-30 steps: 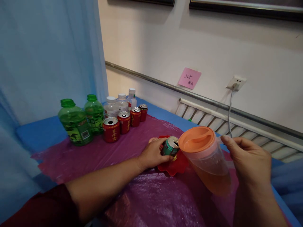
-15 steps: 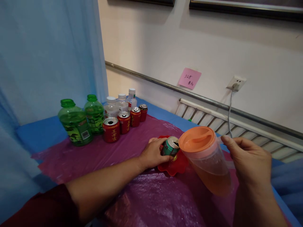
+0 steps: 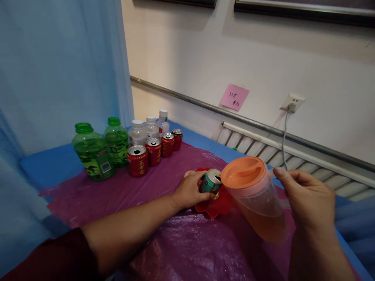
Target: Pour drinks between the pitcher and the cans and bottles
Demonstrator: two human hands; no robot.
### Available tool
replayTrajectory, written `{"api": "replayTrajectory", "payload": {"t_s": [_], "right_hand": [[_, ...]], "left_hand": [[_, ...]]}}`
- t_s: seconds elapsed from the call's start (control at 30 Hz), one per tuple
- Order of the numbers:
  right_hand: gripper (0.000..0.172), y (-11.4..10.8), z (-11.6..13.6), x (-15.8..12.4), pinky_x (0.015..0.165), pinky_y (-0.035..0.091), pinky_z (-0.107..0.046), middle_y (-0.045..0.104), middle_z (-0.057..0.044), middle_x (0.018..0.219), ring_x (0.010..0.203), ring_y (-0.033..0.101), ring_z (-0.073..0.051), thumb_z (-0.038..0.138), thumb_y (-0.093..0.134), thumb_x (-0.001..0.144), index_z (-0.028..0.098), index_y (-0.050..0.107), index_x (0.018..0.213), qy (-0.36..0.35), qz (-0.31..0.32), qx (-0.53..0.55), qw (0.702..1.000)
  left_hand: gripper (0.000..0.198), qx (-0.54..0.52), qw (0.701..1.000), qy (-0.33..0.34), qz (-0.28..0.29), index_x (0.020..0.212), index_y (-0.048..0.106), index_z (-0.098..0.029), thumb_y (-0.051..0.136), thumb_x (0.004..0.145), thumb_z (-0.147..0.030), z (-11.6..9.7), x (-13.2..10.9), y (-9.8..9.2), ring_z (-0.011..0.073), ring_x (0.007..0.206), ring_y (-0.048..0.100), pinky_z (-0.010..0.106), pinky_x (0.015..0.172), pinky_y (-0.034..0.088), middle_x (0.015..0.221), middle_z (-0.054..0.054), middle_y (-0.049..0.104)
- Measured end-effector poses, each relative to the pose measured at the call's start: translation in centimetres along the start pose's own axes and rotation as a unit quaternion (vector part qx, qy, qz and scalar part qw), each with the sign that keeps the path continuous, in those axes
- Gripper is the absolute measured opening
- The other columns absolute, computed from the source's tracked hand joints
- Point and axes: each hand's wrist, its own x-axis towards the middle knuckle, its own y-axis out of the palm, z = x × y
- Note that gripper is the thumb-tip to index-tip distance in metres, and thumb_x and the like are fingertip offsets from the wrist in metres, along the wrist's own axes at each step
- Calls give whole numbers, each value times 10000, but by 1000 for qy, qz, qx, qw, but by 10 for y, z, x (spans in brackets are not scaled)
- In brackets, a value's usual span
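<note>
My left hand (image 3: 193, 190) is closed around a green drink can (image 3: 210, 183), which leans to the right over a red wavy-edged dish (image 3: 212, 208). The can's top opening faces the jug. My right hand (image 3: 313, 199) grips the handle of a clear plastic jug (image 3: 260, 210) with an orange lid (image 3: 244, 172). The jug is tilted left, its spout side at the can's opening, and brownish liquid fills its lower part. Whether liquid is flowing between them I cannot make out.
Several red cans (image 3: 137, 160) stand in a row at the left, beside white-capped bottles (image 3: 137, 134) and two green bottles (image 3: 93, 154). Purple plastic sheeting (image 3: 175, 242) covers the blue table. A radiator (image 3: 322, 171) and a plugged-in cord (image 3: 284, 140) are along the wall.
Almost nothing differs. Both hands, the can and the jug keep the same places and tilt, apart from a very slight shift of my right hand.
</note>
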Motion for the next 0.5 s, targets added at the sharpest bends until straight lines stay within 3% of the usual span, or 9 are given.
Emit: {"api": "replayTrajectory", "payload": {"t_s": [0.5], "right_hand": [[469,1,-1,0,494,326,-262,561,20,592,571,479,-139,643,813,642,184,723,677,4,5,15,1000]], "left_hand": [[761,-2,1000,-2,-2,1308,632,-300,879,604,-448,1,0,1,318,1139,621,445,1047,404,1236,28,723]]}}
